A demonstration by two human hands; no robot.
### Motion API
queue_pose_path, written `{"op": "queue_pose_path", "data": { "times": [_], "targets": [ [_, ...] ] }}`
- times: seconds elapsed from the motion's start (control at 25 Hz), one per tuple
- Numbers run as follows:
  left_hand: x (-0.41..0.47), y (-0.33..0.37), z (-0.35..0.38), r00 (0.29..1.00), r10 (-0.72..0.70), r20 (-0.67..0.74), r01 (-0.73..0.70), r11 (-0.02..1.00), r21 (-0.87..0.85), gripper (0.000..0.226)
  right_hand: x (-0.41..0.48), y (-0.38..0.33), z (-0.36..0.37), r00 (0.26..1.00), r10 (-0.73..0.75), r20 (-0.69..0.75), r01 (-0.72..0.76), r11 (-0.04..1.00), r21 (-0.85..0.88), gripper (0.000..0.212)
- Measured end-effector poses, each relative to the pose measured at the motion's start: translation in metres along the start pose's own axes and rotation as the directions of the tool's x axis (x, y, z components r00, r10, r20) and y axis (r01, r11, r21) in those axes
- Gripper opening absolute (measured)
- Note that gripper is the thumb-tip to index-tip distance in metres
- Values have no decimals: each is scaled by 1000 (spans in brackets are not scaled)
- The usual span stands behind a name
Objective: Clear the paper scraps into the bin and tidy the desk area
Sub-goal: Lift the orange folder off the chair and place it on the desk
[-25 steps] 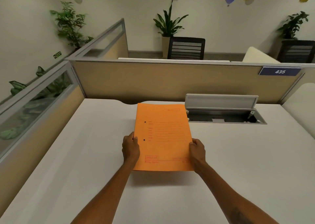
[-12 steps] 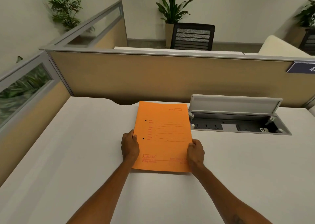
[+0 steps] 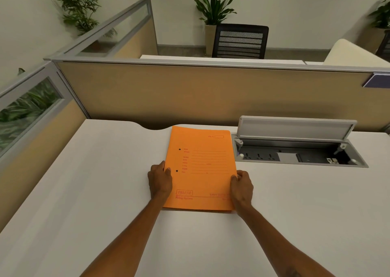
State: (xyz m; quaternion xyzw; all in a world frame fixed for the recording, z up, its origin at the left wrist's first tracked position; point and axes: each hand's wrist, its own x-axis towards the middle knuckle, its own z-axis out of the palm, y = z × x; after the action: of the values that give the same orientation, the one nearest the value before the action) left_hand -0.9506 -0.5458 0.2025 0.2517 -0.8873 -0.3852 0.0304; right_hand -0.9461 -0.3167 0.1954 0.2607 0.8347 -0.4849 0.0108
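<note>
Folder: we see an orange file folder [image 3: 200,169] lying flat on the white table [image 3: 84,192], its far edge near the table's back edge, printed front facing up.
Left hand: our left hand [image 3: 159,180] grips the folder's left edge, thumb on top, fingers curled closed around it.
Right hand: our right hand [image 3: 241,187] clasps the right edge the same way.
Socket box: an open power socket box [image 3: 295,150] is sunk in the table just right of the folder, its lid [image 3: 295,128] raised.
Behind: we see a tan partition [image 3: 211,95] and a black mesh chair [image 3: 240,41].
</note>
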Motion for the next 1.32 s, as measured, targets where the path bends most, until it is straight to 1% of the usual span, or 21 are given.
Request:
{"op": "queue_pose_path", "data": {
  "times": [0.08, 0.16, 0.24, 0.4, 0.52, 0.64, 0.72, 0.88, 0.96, 1.04, 1.2, 1.32],
  "targets": [
    [-5, 1, -3, 1000, 2, 21, -3, 998, 59, 38, -4, -1, -4, 1000, -21, -16, 21, 999, -44, 35],
    [-14, 3, -8, 1000, -15, 25, 13, 997, 70, 45, -10, 0, -7, 998, -46, -30, 42, 991, -129, 37],
    [-24, 4, -12, 1000, -2, 31, 0, 997, 81, 49, -19, -1, -9, 997, -78, -22, 73, 979, -190, 37],
    [-51, 0, -25, 994, 86, 61, -93, 988, 121, 47, -47, -2, -15, 980, -196, 44, 201, 951, -236, 40],
    [-76, -4, -38, 978, 182, 98, -193, 974, 121, 47, -73, -7, -26, 944, -311, 107, 329, 899, -291, 40],
    [-102, -8, -51, 957, 250, 148, -274, 947, 171, 52, -100, -14, -40, 909, -392, 141, 416, 856, -307, 37],
    [-121, -7, -61, 939, 290, 187, -331, 910, 250, 55, -121, -17, -53, 882, -448, 148, 471, 824, -316, 33],
    [-164, -8, -89, 888, 399, 230, -460, 771, 440, 61, -169, -13, -79, 825, -547, 142, 562, 765, -315, 27],
    [-193, -12, -105, 862, 443, 248, -506, 717, 480, 63, -199, -7, -91, 807, -579, 118, 583, 748, -317, 27],
    [-225, -19, -123, 840, 479, 254, -538, 679, 499, 64, -233, 3, -102, 789, -607, 96, 599, 723, -344, 31],
    [-302, -35, -165, 808, 519, 280, -578, 601, 552, 64, -309, 25, -131, 799, -593, 97, 566, 689, -452, 46],
    [-365, -50, -200, 792, 537, 291, -596, 575, 560, 65, -370, 37, -154, 814, -566, 133, 550, 675, -491, 54]
  ]
}}
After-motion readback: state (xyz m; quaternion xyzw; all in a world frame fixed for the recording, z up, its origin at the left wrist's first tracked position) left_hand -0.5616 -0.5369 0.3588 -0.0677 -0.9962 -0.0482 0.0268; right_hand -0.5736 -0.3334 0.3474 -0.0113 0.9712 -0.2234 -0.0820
